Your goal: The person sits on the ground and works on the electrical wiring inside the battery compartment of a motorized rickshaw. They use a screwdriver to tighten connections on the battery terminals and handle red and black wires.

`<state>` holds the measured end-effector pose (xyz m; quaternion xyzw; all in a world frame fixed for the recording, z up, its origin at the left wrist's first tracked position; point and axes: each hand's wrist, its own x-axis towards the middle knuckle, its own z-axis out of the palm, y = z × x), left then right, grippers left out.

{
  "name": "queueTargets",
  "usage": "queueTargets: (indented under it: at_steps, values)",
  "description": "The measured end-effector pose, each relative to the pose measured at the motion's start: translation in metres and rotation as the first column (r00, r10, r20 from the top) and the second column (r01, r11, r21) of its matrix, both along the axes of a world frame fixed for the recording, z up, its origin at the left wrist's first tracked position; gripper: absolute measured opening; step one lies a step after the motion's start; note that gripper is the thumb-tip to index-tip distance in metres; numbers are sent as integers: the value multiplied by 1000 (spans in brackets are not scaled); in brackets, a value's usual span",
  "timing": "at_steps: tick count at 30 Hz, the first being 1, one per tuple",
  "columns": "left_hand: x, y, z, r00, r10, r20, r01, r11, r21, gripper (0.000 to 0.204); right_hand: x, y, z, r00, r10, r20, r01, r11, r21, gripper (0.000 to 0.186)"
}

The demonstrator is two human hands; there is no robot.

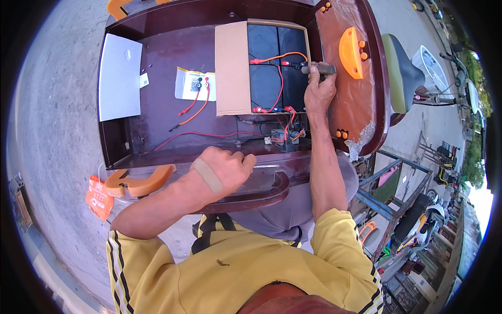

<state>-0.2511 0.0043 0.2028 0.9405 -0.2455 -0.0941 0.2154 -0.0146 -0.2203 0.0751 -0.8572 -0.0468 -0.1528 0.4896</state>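
Observation:
My left hand (225, 168), a tan strip across its wrist, is closed over the near rim of a maroon metal compartment (178, 47). Beside its fingers shows a thin pale rod (266, 166); whether they hold it I cannot tell. My right hand (320, 93) grips a short, dark, cylindrical object (320, 69) at the right edge of a cardboard box (231, 68). Several black batteries (262, 42) fill that box. An orange lead (285, 54) and a red lead (281, 86) run across their tops. Below the box, wires meet a small grey unit (285, 137).
Left of the box lie loose red leads (208, 97) on a white-and-yellow packet (183, 83). A white foam sheet (120, 78) leans at the left wall. An orange handle (351, 54) stands on the brown panel at right. Parked vehicles and a blue metal frame (376, 201) are farther right.

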Motion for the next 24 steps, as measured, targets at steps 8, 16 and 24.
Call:
queueTargets:
  at_steps: [8, 16, 24]
  values:
    - [34, 2, 2, 883, 175, -435, -350, 863, -365, 13, -47, 3, 18, 993, -14, -119, 9, 999, -41, 23]
    - [168, -4, -47, 888, 295, -354, -393, 885, -248, 18, -49, -13, 8, 990, 0, -144, -11, 997, -75, 26]
    - [263, -43, -114, 906, 350, -238, -396, 900, -184, 26, -49, -17, -1, 985, -36, -166, 15, 992, -126, 30]
